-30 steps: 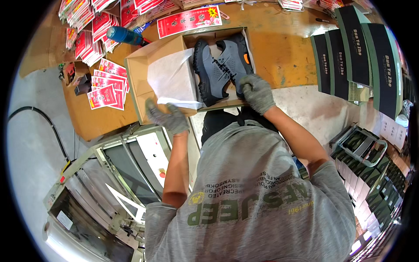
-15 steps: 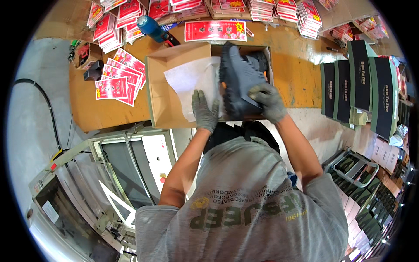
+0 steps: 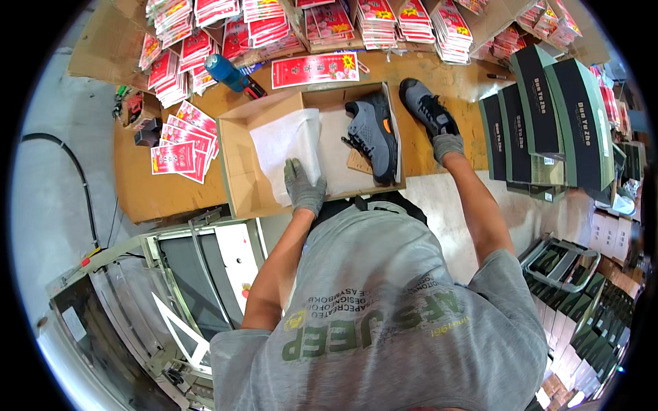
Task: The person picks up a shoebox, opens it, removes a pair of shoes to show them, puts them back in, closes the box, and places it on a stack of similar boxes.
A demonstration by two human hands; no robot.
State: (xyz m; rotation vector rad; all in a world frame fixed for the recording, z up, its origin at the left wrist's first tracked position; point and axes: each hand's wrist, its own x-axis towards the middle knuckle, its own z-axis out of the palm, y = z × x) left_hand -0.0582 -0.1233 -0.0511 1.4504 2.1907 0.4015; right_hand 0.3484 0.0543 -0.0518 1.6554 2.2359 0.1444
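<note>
An open cardboard shoebox point(image 3: 241, 179) lies in front of me on the table. White tissue paper point(image 3: 288, 137) covers part of its inside. My left hand point(image 3: 304, 188) rests on the paper near the box's front wall, fingers stretched out. In the right half of the box, a grey and black shoe point(image 3: 373, 140) lies on its side along the right wall, with a small brown card point(image 3: 358, 162) beside it. To the right of the box, my right hand point(image 3: 447, 147) grips a second grey and black shoe point(image 3: 426, 106) by its heel end; its toe points away from me.
Stacks of red printed cards point(image 3: 377, 24) fill cartons along the back. A blue and black handheld tool point(image 3: 229, 74) and fanned red cards point(image 3: 181, 147) lie left of the box. Dark green shoeboxes point(image 3: 582, 123) stand at the right. A machine point(image 3: 199, 274) stands at the lower left.
My right hand has carried the shoe from above the box to the table on the right. The other shoe in the box now shows fully. My left hand stays on the paper.
</note>
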